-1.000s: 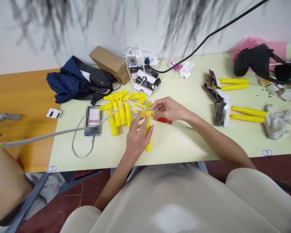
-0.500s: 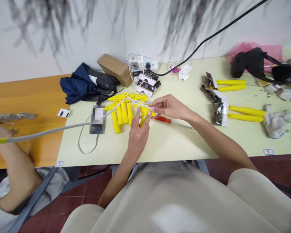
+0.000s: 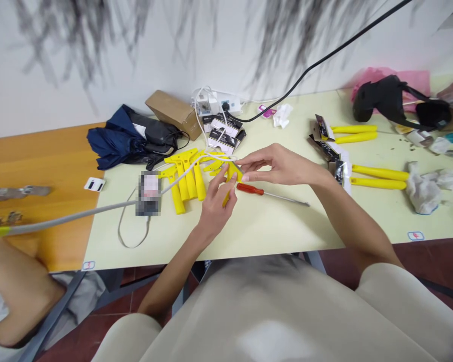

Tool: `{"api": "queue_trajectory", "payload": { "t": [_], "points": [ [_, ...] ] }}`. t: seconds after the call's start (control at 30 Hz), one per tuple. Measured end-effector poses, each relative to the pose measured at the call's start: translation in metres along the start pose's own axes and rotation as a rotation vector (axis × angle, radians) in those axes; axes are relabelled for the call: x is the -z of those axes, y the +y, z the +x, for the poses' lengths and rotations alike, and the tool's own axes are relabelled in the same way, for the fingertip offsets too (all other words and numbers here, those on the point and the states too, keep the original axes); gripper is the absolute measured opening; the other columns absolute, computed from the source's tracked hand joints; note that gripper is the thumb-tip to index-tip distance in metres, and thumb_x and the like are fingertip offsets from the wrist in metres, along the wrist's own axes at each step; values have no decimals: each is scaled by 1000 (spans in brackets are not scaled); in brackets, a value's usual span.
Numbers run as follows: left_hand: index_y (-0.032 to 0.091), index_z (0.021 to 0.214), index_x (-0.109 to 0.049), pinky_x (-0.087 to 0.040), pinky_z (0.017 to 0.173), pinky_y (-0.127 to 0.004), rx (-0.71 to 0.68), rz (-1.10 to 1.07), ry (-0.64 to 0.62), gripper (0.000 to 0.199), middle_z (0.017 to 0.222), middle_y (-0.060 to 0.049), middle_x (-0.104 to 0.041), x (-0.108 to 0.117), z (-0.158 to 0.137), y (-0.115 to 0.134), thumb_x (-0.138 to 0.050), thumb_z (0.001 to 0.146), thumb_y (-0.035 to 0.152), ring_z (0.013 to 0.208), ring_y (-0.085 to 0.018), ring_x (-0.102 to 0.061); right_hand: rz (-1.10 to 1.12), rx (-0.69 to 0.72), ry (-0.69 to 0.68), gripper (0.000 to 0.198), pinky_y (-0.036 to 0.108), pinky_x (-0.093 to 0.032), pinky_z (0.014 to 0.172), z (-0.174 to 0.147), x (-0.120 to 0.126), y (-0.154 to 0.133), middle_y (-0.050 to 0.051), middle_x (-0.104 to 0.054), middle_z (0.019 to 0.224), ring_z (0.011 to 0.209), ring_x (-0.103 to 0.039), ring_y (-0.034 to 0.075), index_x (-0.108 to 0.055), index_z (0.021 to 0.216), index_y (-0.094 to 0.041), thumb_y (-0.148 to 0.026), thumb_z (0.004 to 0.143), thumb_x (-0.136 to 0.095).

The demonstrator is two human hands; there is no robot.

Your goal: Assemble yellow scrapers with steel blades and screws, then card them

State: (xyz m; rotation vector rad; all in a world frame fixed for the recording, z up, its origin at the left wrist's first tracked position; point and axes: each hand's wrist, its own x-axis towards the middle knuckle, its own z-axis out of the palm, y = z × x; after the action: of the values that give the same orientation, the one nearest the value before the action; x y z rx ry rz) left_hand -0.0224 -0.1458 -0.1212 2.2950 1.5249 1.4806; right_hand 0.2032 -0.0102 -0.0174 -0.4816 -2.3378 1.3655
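A yellow T-shaped plastic scraper [image 3: 234, 172] is held upright-tilted between the thumb and fingers of my left hand [image 3: 217, 208], its lower handle partly hidden. My right hand [image 3: 285, 163] is closed in a pinch at the scraper's head. A thin grey strip, perhaps a blade, shows at its fingertips. Just below the right hand lies a screwdriver [image 3: 251, 189] with a red handle. Left of my hands, several more yellow scrapers [image 3: 189, 181] lie side by side, and a white cable [image 3: 191, 163] crosses over them.
Black-and-white boxes [image 3: 223, 141] sit near a power strip [image 3: 230, 104] and a cardboard box [image 3: 173, 113]. A navy umbrella [image 3: 115, 136] lies left. More yellow handles [image 3: 379, 176] stick out of boxes at right, beside crumpled plastic [image 3: 423, 188]. A co-worker's arm [image 3: 20, 286] is at far left.
My right hand has shifted slightly on the scraper's head, and the grey strip now shows at its fingertips. The left hand has turned the scraper a little. The whole view has shifted slightly.
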Motion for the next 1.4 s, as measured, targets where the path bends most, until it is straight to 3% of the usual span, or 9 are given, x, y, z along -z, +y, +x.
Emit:
{"api": "queue_trajectory", "payload": {
  "t": [0.07,0.17,0.27,0.43,0.5,0.73,1.4],
  "points": [
    [23,146,-67,-66,115,-48,80,-114,-34,33,163,-20,-64,-2,1,1,-60,114,25,146,-29,-70,-91,59,49,45,35,-61,97,0,1,-2,7,-84,115,101,-78,23,-86,137,-26,-59,107,-77],
    [26,144,-65,-73,88,-39,341,-512,-95,34,162,-19,-64,-4,2,4,-66,112,35,147,-33,-68,-272,136,141,42,41,-58,103,1,1,-3,13,-75,128,112,-73,27,-89,124,-26,-61,110,-72],
    [26,130,-62,-66,62,-28,577,-953,-160,32,140,-15,-74,-3,7,5,-77,105,40,123,-29,-78,-262,140,147,39,41,-57,101,2,0,0,14,-74,129,112,-71,27,-88,115,-24,-56,115,-65],
    [26,117,-55,-58,56,-24,863,-1322,-305,39,110,-6,-78,4,14,-4,-87,97,37,84,-18,-76,-76,0,62,31,32,-56,91,8,-3,14,8,-84,112,97,-76,22,-85,122,-23,-46,115,-66],
    [26,119,-55,-56,56,-23,942,-1371,-340,41,107,-6,-78,5,13,-9,-88,96,35,80,-16,-74,-53,-25,63,30,31,-54,87,10,-5,19,7,-85,111,93,-75,21,-86,120,-22,-45,113,-69],
    [26,122,-60,-52,53,-21,1055,-1445,-331,46,112,-9,-78,0,4,-23,-91,90,33,93,-20,-75,-91,-25,40,30,30,-51,80,16,-9,26,7,-83,102,85,-71,19,-87,116,-18,-40,114,-67],
    [24,125,-64,-46,46,-15,1145,-1475,-264,51,112,-7,-73,2,1,-26,-92,82,29,91,-16,-73,-45,-67,196,24,30,-51,75,21,-36,27,6,-82,100,82,-70,19,-85,109,-19,-35,110,-68]
  ]
}}
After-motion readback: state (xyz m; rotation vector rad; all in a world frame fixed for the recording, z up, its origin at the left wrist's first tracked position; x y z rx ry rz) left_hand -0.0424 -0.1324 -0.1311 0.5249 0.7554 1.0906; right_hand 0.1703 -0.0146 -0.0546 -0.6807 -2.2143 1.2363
